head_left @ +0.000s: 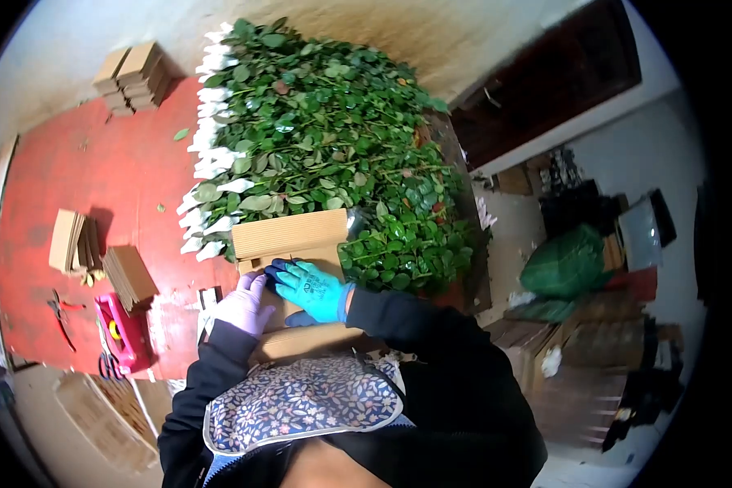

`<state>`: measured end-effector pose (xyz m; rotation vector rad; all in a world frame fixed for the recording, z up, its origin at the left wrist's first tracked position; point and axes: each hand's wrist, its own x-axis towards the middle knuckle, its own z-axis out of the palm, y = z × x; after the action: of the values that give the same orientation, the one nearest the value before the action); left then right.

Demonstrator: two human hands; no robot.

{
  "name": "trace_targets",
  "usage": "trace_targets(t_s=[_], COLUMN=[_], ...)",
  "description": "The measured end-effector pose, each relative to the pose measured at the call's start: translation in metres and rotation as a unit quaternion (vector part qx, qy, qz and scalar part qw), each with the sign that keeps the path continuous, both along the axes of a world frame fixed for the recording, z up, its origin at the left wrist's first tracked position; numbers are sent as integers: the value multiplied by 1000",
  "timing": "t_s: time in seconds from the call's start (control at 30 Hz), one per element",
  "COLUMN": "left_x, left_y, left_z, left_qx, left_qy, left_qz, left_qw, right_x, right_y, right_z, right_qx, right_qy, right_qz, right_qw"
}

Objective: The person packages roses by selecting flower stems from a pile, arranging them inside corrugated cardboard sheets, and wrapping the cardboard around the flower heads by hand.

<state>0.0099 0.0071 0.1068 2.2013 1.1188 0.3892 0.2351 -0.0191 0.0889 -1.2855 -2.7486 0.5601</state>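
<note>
A piece of corrugated cardboard (289, 232) with raised, folded flaps lies in front of me at the table's near edge. My left hand (246, 305), in a pale purple glove, is at its left side, fingers bent over the board and thumb apart. Flat across the middle of the cardboard rests my right hand (311, 291), in a teal glove with dark blue fingertips, its thumb spread from the fingers. The fingertips of the two hands nearly meet. Just beyond the board lie many leafy green stems (325, 146), their left ends covered in white wraps (211, 146).
On the red table (130, 187) are cardboard stacks (130, 276), more folded cardboard (71, 240), red-handled pliers (61, 313), a pink tape dispenser (122, 333) and scissors (108, 364). Cardboard blocks (134, 73) stand at the back. A green sack (565, 260) and boxes are at right.
</note>
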Motion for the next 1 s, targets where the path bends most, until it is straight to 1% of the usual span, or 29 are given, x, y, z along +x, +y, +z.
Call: trace_targets(t_s=[0.07,0.13,0.2,0.23,0.27,0.3,0.37,0.4,0.47,0.5,0.57,0.6,0.67,0.7,0.73,0.77,0.8,0.83,0.87,0.9,0.93,0.97,1.0], left_x=[6,8,11,13,14,16,20,22,24,27,33,34,33,32,33,34,35,36,34,32,33,36,37], left_y=[4,7,9,9,10,12,14,13,13,12,12,11,3,1,1,1,0,-1,-3,-3,0,-1,-1], left_z=[-12,-11,-12,-9,-11,-15,-10,-7,-6,0,12,10,-2,-8,-14,-19,-23,-20,-16,-8,-2,3,2], left_qx=[-8,-26,-42,-35,-28,-28,-42,-35,-47,-45,-81,-79,-26,-16,-17,-30,-46,-51,-52,-48,-41,-62,-59], left_qy=[16,33,74,95,99,117,147,145,180,179,231,228,210,198,194,197,200,198,211,227,243,280,284], left_qz=[-24,-38,-26,-27,-38,-40,-49,-54,-65,-64,-64,-62,-46,-46,-44,-36,-30,-29,-43,-56,-68,-58,-55], left_qw=[1000,998,996,994,994,992,987,987,980,981,968,969,976,979,980,979,978,978,975,971,967,956,956], right_x=[-1,-3,-1,-2,-4,-3,-3,-4,-5,-5,-4,-2,2,4,6,3,3,13,22,22,35,36,48], right_y=[4,6,4,5,7,6,3,1,3,3,3,3,-1,-4,-1,10,21,27,32,46,65,89,117], right_z=[5,0,-7,-3,3,-1,-13,-2,4,3,1,3,5,15,44,88,116,118,120,143,134,157,131], right_qx=[20,25,64,67,27,45,73,58,50,51,57,58,56,23,-5,-121,-238,-164,-87,-15,-118,14,129], right_qy=[-12,-13,-2,5,1,-7,-32,-30,-30,-31,-43,-46,-31,4,-44,-35,-26,94,214,186,303,109,161], right_qz=[23,10,8,-4,-9,-16,-16,-21,-19,-18,-12,-10,-14,-35,12,20,26,24,22,25,-52,-36,-47], right_qw=[999,1000,998,998,1000,999,997,998,998,998,997,997,998,999,999,992,971,982,973,982,944,993,977])
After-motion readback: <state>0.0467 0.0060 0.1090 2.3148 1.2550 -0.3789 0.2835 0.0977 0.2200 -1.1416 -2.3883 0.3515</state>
